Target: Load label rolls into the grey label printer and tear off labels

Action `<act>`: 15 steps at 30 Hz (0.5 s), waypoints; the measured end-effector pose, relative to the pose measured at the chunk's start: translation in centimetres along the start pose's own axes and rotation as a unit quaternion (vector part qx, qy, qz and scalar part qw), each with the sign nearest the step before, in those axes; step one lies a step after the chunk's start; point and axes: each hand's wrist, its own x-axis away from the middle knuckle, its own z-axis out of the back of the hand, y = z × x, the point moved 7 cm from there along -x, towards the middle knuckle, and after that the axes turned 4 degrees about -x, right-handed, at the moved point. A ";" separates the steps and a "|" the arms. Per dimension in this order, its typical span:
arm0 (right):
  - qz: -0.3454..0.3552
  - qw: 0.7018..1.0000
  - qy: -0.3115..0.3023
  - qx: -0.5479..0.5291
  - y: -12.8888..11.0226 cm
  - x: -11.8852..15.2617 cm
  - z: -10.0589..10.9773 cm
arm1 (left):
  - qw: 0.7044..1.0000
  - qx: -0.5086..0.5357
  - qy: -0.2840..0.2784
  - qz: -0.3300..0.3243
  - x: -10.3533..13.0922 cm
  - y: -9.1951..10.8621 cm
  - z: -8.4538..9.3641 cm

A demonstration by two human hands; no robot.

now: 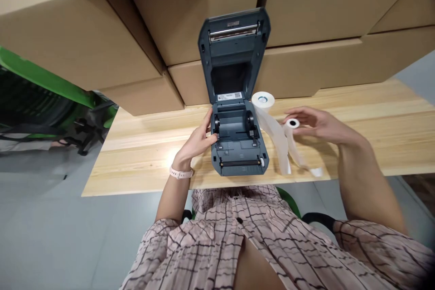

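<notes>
Pinching a small white paper roll with a dark core (pixel 288 125) between thumb and fingers, the right hand (pixel 314 123) holds it to the right of an open dark grey plastic label printer (pixel 234 146), over the pale wood-grain desk (pixel 136 158). The roll looks light and firm where it is wound, so a hold around its outer curve seems best; its loose white tail (pixel 297 150), hanging on the printer's side nearer the person, is likely limp and easy to crease, and too slack a grip could let more unwind. The left hand (pixel 199 140) lies along the printer's left wall, thumb spread away from the other fingers and laid over the rim; how hard it presses, I cannot tell. The printer should be stiff and clearly heavier than the paper, best taken by its lower side walls, since the raised lid probably swings on its hinge and the slim roller at the front edge seems worth sparing. Just beside the printer's right rear corner sits a larger white roll with a blue-grey core (pixel 268 99), its strip trailing forward; smooth-faced, it may slide if nudged.
</notes>
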 end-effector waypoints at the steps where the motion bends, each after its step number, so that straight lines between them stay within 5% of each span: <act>1: -0.014 1.000 -0.016 -0.006 0.7 -0.5 -0.8 | 1.000 -0.001 0.000 -0.001 0.0 0.0 0.0; 6: -0.035 0.995 -0.093 -0.008 1.0 -1.0 -0.6 | 1.000 -0.002 -0.002 -0.001 0.3 0.0 -0.4; 10: -0.043 0.997 -0.042 -0.050 0.4 -3.3 2.3 | 1.000 0.009 -0.008 0.001 0.4 0.4 -0.8; 15: -0.050 0.994 -0.084 -0.052 0.3 -9.7 -0.8 | 1.000 0.018 -0.014 -0.015 0.3 0.2 -0.8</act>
